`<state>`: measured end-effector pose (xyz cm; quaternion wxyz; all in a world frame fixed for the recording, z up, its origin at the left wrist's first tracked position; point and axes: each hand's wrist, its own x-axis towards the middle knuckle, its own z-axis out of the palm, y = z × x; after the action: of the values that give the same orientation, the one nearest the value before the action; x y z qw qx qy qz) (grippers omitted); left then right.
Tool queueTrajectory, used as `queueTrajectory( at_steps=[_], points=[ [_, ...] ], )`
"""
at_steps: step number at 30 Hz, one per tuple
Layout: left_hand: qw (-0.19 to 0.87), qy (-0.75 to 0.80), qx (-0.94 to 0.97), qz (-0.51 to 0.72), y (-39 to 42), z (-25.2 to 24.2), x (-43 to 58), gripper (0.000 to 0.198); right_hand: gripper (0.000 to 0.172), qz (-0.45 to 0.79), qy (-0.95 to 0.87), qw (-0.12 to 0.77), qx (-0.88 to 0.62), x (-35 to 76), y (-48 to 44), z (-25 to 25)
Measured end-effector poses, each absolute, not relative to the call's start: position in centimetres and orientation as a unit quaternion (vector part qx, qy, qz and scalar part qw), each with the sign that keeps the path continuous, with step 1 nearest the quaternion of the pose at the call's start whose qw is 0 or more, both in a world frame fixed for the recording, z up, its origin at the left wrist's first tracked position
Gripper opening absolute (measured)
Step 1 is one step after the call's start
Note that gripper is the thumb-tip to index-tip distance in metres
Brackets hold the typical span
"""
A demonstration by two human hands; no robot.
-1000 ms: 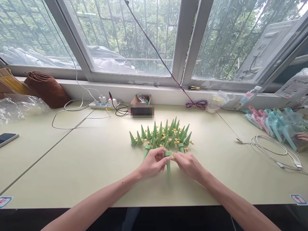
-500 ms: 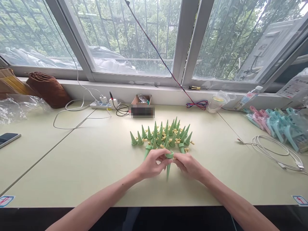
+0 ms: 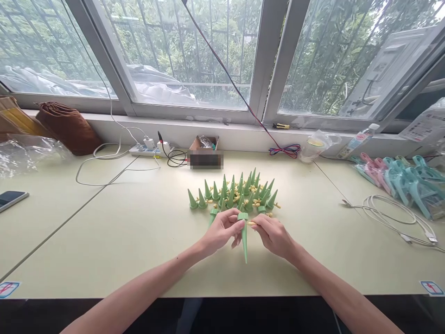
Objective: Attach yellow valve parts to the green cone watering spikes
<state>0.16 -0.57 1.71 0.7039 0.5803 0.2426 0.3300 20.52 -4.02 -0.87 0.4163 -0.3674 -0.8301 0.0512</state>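
A green plant watering spike points tip-down, its ribbed cap end upward, with my left hand closed around it just below the cap. To its right, my right hand pinches a small yellow valve, whose end points at the spike just under the cap. Whether the valve touches the spike I cannot tell. Just beyond my hands stands a cluster of several green spikes, mostly tip-up, with yellow valves at their bases. Two spikes at the cluster's near edge are partly hidden behind my hands.
Along the window sill sit a power strip, a small cardboard box, coiled red-blue wire and a plastic bottle. At right are a white cable and bagged clips. A phone lies at left.
The held spike has turned so its cap's open top no longer faces me. My right hand has shifted slightly right, and the yellow valve now shows between its fingers and the spike.
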Motion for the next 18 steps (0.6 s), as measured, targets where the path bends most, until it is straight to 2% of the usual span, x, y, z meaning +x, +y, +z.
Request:
queueTrajectory(
  at_steps=[4, 12, 15, 18],
  points=[
    [0.681, 0.232, 0.607, 0.338, -0.6, 1.6, 0.3, 0.028, 0.03, 0.133, -0.795, 0.446, -0.389, 20.1, -4.2, -0.7],
    [0.575, 0.242, 0.678, 0.39, -0.5, 0.4, 0.2, 0.021, 0.044, 0.498, -0.623, 0.423, -0.431, 19.3, -4.4, 0.7],
    [0.595, 0.242, 0.661, 0.389, -0.5, 0.6, 0.3, 0.024, 0.047, 0.523, -0.597, 0.424, -0.435, 19.2, -4.3, 0.6],
    [0.64, 0.25, 0.62, 0.379, -0.3, 1.1, 0.3, 0.028, 0.045, 0.468, -0.627, 0.439, -0.442, 19.2, -4.3, 0.6]
  ],
)
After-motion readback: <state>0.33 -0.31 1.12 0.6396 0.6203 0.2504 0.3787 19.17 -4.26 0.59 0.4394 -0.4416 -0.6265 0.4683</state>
